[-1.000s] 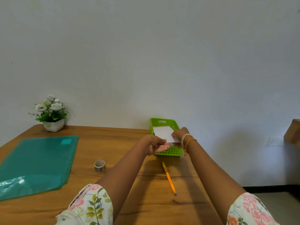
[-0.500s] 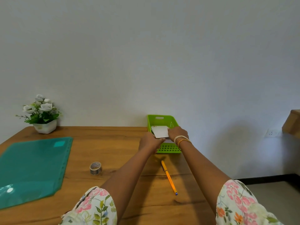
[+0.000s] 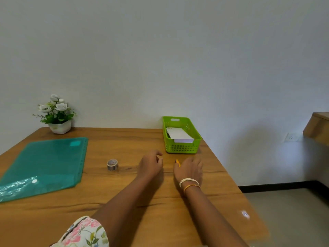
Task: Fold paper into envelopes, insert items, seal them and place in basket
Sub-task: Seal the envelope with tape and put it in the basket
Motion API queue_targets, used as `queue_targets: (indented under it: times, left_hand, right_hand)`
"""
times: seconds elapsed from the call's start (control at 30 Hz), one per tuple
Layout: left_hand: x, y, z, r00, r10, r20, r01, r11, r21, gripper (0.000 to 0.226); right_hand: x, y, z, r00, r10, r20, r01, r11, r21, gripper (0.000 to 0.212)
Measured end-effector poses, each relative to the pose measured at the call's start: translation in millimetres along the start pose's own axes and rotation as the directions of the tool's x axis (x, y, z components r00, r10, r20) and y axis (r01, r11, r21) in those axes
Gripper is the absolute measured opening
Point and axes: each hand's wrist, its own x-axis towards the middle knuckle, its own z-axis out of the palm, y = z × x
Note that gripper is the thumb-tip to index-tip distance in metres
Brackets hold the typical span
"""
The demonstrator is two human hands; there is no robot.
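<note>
- Spanning the whole lower view, the wooden table carries everything the task needs, with the wall just behind its far edge.
- Lying flat on the table's left side, the green plastic folder looks like the likely source of fresh sheets; no loose sheet shows on the bare wood.
- At the far right edge, the green basket holds the white envelopes, which lean inside it with one corner near the rim. Judging by this, a placing step is done and a new round is due.
- Near the middle, the left hand hovers low over the wood with fingers loosely curled and nothing in it.
- Just beside it, the right hand rests over a yellow pencil, only the tip of which shows; whether its fingers grip the pencil I cannot tell.
- Left of both hands, the small tape roll stands apart, ready for sealing.
- Next, I judge, comes a reach left to the folder for paper.
</note>
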Motion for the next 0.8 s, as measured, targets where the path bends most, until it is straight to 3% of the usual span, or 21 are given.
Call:
queue_targets:
  times: [0.17, 0.3, 0.43, 0.57, 0.63, 0.8]
  left_hand:
    - [-35.7, -24.4, -13.8, 0.989, 0.022, -0.149, -0.015, 0.999, 0.051, 0.022]
    - [-57.0, -45.8, -22.3, 0.951, -0.015, -0.308, 0.053, 0.992, 0.116, 0.023]
    - [-58.1, -58.8, -35.7, 0.903, -0.131, -0.409, 0.217, 0.961, 0.171, 0.033]
    - [-49.7, -76.3, -51.6, 0.859, -0.309, -0.409, 0.386, 0.914, 0.121, 0.053]
    - [-42.8, -86.1, -56.4, 0.866, -0.317, -0.386, 0.387, 0.915, 0.116, 0.059]
    - [-22.2, -96.0, -55.3, 0.906, -0.22, -0.361, 0.287, 0.947, 0.143, 0.035]
  right_hand:
    - [-34.5, 1.5, 9.3, 0.994, 0.058, 0.092, -0.049, 0.994, -0.095, 0.044]
    - [-52.4, -11.3, 21.3, 0.986, -0.118, 0.116, 0.134, 0.981, -0.14, 0.032]
    - [-60.6, -32.9, 29.9, 0.956, -0.252, 0.148, 0.27, 0.956, -0.117, 0.028]
    - [-52.7, -49.3, 40.0, 0.932, -0.315, 0.177, 0.333, 0.94, -0.079, 0.028]
    - [-43.6, -55.0, 43.4, 0.939, -0.288, 0.187, 0.305, 0.95, -0.066, 0.028]
    - [-20.6, -63.4, 53.1, 0.946, -0.278, 0.165, 0.293, 0.954, -0.071, 0.029]
